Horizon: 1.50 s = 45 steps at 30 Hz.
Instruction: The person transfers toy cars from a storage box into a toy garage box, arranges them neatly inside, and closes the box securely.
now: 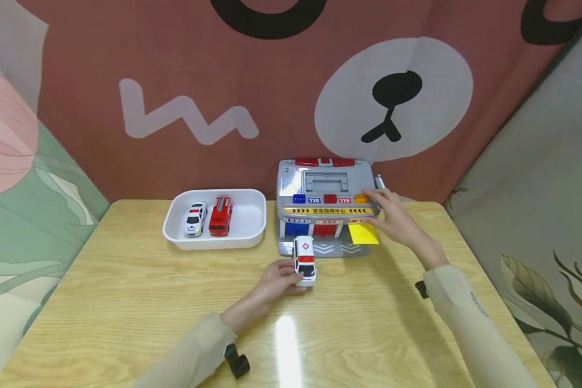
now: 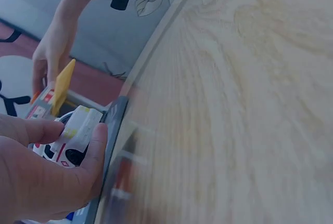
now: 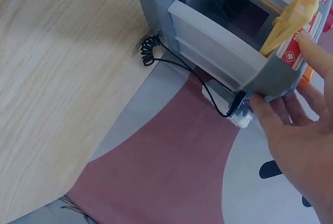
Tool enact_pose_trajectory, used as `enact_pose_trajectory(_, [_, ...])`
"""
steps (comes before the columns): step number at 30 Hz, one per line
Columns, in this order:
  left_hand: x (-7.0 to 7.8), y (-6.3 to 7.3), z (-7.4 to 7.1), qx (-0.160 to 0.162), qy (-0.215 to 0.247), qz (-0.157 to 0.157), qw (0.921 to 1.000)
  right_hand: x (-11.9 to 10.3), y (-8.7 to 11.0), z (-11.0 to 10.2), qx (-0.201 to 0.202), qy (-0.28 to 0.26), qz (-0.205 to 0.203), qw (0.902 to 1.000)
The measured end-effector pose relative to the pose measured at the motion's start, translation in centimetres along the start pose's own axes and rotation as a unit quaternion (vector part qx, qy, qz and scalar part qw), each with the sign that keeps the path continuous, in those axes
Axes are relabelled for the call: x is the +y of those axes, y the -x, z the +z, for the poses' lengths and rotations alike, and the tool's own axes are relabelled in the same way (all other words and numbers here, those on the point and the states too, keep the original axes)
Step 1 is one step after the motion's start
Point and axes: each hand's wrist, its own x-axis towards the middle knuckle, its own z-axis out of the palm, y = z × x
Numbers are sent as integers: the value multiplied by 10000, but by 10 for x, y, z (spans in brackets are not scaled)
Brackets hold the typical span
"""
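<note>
– As the left hand [image 1: 277, 280] pinches the toy ambulance [image 1: 304, 253] between thumb and fingers, we're right at the front of the grey toy station [image 1: 326, 183]!

– Which way is it pointing?

– Windscreen toward the person, tail toward the station, and from the head camera that tail overlaps the ramp [image 1: 337, 250]. Are the wheels touching down? I can't tell from here.

– And the right hand [image 1: 395, 216]?

– Up at the station's right front corner, gripping the roof edge! Fingers over the top by the orange button [image 1: 361, 199], thumb on the front, just beside the yellow flap [image 1: 364, 235].

– That flap's tilted out and up, isn't it?

– It is, and the right wrist camera looks straight into the hollow bay [image 3: 242, 13] beneath it. Next door, the blue door [image 1: 297, 229] and the red door [image 1: 324, 229] both hang down.

– Any company on the table [image 1: 126, 302]?

– Off to the station's left, a white tray [image 1: 249, 215], with a police car [image 1: 194, 221] and a red fire engine [image 1: 220, 217] side by side inside, slightly apart. And on the station's flank, a black coiled cord [image 3: 150, 51]!
</note>
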Motion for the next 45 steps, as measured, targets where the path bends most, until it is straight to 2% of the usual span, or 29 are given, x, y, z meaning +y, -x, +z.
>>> enact_pose_trajectory(9, [-14, -14, 26, -67, 89, -100, 9999, 4, -4, -1, -226, -464, -88, 9986])
enact_pose_trajectory(24, [-26, -44, 72, -114, -367, 67, 9992, 3, -4, 2, -229, -497, -38, 9985])
enact_pose_trajectory(35, [-29, -59, 94, -113, -372, 170, 9991, 6, 0, 0, -211, -529, -7, 9984])
enact_pose_trajectory(40, [-30, -64, 101, -96, -185, 169, 9996, 8, 2, -1, -157, -518, -56, 9985])
enact_pose_trajectory(45, [-31, -65, 106, -3, 26, 31, 10000, 9, 6, -2, -34, -506, -133, 9986])
